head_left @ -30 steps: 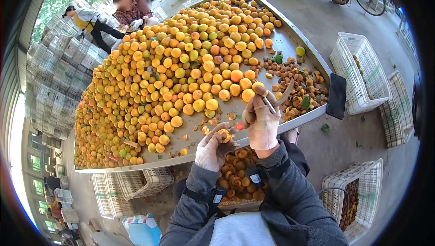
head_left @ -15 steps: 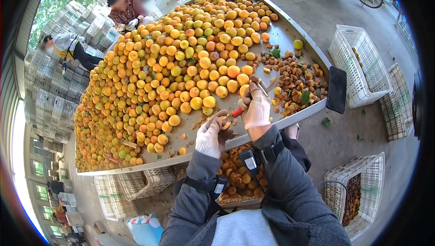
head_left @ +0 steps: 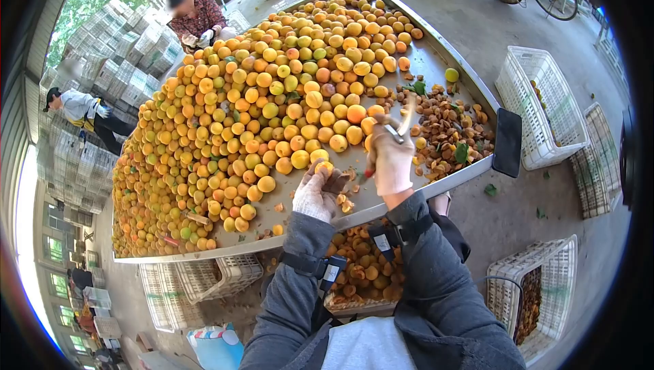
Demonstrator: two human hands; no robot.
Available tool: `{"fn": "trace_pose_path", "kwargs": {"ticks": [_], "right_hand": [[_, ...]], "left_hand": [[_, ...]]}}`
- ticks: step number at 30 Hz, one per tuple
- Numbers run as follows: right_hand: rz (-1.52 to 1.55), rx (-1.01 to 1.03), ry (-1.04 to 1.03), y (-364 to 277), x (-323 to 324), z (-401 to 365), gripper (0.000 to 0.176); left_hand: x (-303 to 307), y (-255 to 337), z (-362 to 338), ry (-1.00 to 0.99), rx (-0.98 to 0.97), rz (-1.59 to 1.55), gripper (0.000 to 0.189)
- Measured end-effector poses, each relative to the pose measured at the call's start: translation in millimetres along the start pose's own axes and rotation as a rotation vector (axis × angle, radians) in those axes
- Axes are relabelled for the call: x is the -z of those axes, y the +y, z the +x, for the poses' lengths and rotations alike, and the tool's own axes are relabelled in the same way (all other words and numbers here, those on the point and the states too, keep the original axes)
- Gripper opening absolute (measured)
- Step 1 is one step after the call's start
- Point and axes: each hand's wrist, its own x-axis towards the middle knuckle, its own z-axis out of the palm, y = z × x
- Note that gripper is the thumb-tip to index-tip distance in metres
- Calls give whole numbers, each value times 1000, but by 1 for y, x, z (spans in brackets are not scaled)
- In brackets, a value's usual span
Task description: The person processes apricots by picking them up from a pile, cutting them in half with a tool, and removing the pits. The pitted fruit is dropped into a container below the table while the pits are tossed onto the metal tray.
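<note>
My left hand (head_left: 317,191), in a pale glove with darkened fingertips, has its fingers round a yellow-orange apricot (head_left: 325,167) at the front of the big fruit pile (head_left: 238,118). To its right my right hand (head_left: 394,155), also gloved, is closed on a small tool (head_left: 393,133) with a red handle end and a metal part; a pale curved piece above it is blurred. Just right of that hand lies a heap of brown pits (head_left: 446,125) with some green leaves. Apricot scraps (head_left: 345,203) rest on the metal table beside my left fingers.
The table's raised metal rim (head_left: 449,176) runs close before me, with a black phone (head_left: 507,142) on its right corner. Below is a crate of cut apricots (head_left: 364,268). White crates (head_left: 541,108) stand right. A co-worker (head_left: 197,19) is across the table; another person (head_left: 88,114) is farther left.
My left hand has moved up to the pile's edge and now has a whole apricot. My right hand, still with the tool, has turned and shifted slightly right. The person at far left has shifted.
</note>
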Motion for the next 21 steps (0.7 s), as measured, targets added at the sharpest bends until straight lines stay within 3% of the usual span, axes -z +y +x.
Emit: {"fn": "trace_pose_path", "kwargs": {"ticks": [1,2,3,5,8,9,11,13,15,18,21], "right_hand": [[-388,123,-117,-1,-3,-2,14],[-498,237,-314,11,0,-6,19],[-499,239,-321,11,1,-14,19],[-999,314,-654,9,3,-26,27],[-1280,483,-729,12,5,-31,28],[-1190,538,-719,14,6,-31,24],[-1108,383,-642,26,9,-31,18],[-728,243,-561,30,6,-28,15],[-576,-317,-359,-16,-6,-33,20],[-615,-235,-373,-30,-9,-37,16],[-647,-229,-374,-31,-6,-41,15]], "left_hand": [[-2,5,1,-1,-7,-3,25],[-3,10,1,67,34,-25,25],[-8,16,-2,135,76,-48,25],[-9,20,-10,63,90,-91,24],[-4,20,-21,-120,5,138,24],[13,10,-15,-200,-183,383,25],[-5,18,-35,-65,-7,146,27],[-4,17,-45,-47,0,81,28],[8,19,-62,-66,-29,94,28],[10,29,-102,-252,16,590,30],[15,47,-125,-360,-51,841,31]]}}
